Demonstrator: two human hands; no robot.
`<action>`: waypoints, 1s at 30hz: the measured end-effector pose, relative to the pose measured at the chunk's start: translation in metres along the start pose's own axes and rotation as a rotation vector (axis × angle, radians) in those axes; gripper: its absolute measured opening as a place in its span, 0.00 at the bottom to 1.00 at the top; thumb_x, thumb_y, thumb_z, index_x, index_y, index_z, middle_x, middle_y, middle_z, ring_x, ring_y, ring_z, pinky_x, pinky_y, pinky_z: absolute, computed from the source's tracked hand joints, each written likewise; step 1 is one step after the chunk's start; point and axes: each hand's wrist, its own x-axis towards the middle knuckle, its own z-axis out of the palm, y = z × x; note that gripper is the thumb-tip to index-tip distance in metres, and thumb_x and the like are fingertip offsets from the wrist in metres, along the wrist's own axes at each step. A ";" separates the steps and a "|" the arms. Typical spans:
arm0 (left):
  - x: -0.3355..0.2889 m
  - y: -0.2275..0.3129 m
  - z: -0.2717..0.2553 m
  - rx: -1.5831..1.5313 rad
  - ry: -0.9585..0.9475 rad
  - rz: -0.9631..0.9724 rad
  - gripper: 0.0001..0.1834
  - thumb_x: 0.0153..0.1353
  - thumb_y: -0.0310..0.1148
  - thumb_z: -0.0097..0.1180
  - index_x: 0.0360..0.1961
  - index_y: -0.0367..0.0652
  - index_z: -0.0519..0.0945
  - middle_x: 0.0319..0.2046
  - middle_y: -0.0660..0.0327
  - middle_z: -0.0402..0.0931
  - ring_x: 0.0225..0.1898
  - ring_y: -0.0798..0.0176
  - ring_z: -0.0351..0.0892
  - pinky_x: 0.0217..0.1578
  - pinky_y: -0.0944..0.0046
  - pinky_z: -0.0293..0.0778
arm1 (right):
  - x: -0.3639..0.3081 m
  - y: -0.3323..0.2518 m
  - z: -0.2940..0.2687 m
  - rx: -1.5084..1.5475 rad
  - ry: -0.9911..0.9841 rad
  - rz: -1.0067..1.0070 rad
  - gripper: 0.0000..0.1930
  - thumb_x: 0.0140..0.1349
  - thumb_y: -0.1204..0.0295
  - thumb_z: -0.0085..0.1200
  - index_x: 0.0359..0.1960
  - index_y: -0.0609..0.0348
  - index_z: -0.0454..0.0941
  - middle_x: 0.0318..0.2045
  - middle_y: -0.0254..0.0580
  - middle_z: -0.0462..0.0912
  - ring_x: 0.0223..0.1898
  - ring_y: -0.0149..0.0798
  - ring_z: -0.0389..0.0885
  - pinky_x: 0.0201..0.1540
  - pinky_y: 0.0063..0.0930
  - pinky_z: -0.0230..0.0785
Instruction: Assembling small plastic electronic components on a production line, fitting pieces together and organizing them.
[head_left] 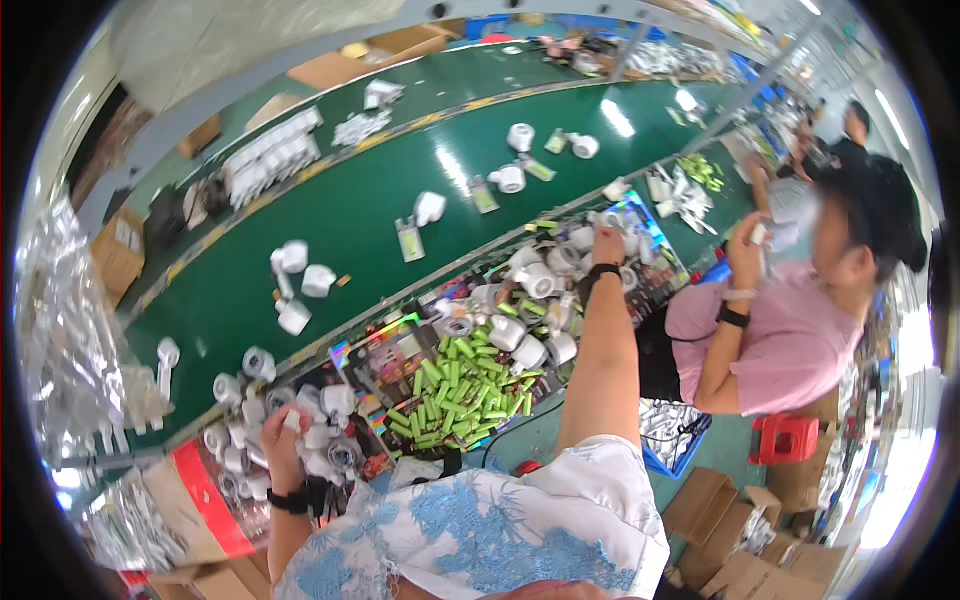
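My left hand (283,442) is raised over a heap of white round-headed plastic housings (318,437) at the lower left. Its fingers pinch a small white plastic piece (293,420). Stretched far to the right, my right hand (608,248) reaches into a second pile of white housings (538,281). Its fingers are curled among the parts, and what they grip is hidden. Between my arms lies a pile of bright green cylindrical cells (455,395) on printed cardboard.
A green conveyor belt (370,205) runs beyond the piles, carrying scattered white housings (430,208). At right a co-worker in a pink top (785,345) holds a white part. Below are a red stool (785,439), a blue crate (688,455) and cardboard boxes (700,503). Clear plastic bags (85,330) hang at left.
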 end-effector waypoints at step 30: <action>0.173 -0.092 -0.101 1.708 -0.172 0.069 0.07 0.44 0.34 0.54 0.23 0.46 0.81 0.26 0.54 0.78 0.32 0.47 0.78 0.36 0.50 0.73 | -0.311 -0.135 0.013 0.545 -1.094 -0.263 0.10 0.58 0.74 0.51 0.41 0.62 0.75 0.36 0.33 0.77 0.36 0.26 0.73 0.41 0.19 0.65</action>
